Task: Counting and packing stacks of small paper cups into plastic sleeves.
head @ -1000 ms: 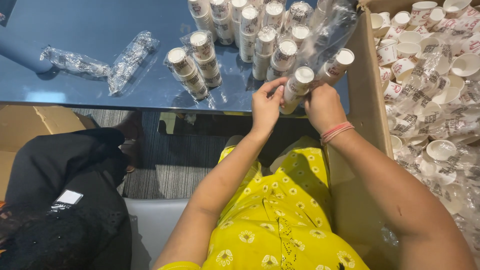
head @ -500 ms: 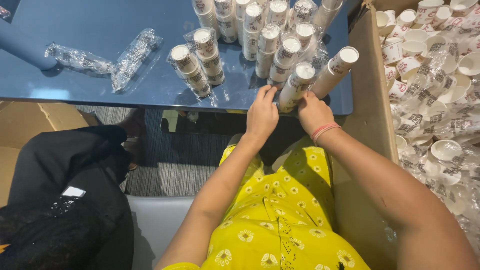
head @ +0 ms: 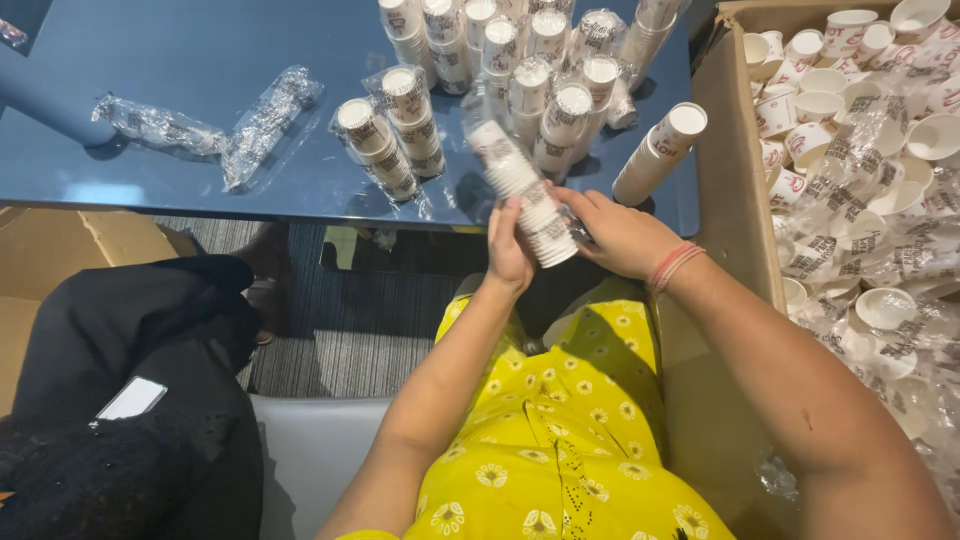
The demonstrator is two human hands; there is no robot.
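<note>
Both hands grip one ribbed paper cup stack in crinkled clear film: left hand cupped beside it, right hand closed at its base (above lap). More wrapped stacks lie beyond on the smooth blue table.

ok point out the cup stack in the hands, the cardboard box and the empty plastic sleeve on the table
cup stack [head: 525, 195], head view, middle of the stack
cardboard box [head: 730, 180], head view, left wall
plastic sleeve [head: 265, 122], head view, its middle

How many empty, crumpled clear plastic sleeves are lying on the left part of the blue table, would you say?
2: one crumpled sleeve lies farther left, the other sleeve angled beside it on the blue table. More may be hidden among the cup stacks.
</note>
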